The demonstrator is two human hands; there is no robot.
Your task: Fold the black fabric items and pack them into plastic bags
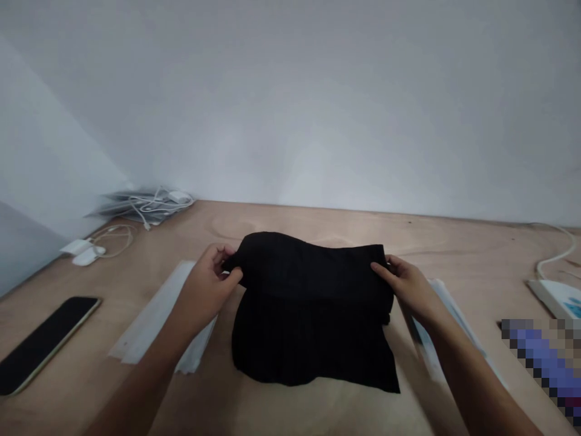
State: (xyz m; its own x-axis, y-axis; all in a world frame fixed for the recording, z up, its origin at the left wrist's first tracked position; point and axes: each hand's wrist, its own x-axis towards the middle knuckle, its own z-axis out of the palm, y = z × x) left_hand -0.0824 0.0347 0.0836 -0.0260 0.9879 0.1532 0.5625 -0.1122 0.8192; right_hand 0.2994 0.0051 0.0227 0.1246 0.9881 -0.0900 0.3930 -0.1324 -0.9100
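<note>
Got a phone on the far left, lying flat on the wooden table, dark screen up. Behind that, a white charger with a loopy cable, then a messy pile of flat bags and white cords back in the corner. Next along, a whitish plastic bag, partly hidden by the left forearm. Pinching the black cloth by its upper left corner with the left hand, so basically spread smack in the middle; can't tell about the bottom edge, touching the table or not. Same thumb-and-fingers pinch at the upper right with the right hand. Then a second plastic bag partly behind the right forearm. Far right, a white box with a cable, plus a bluish thing too pixelated to name.
</note>
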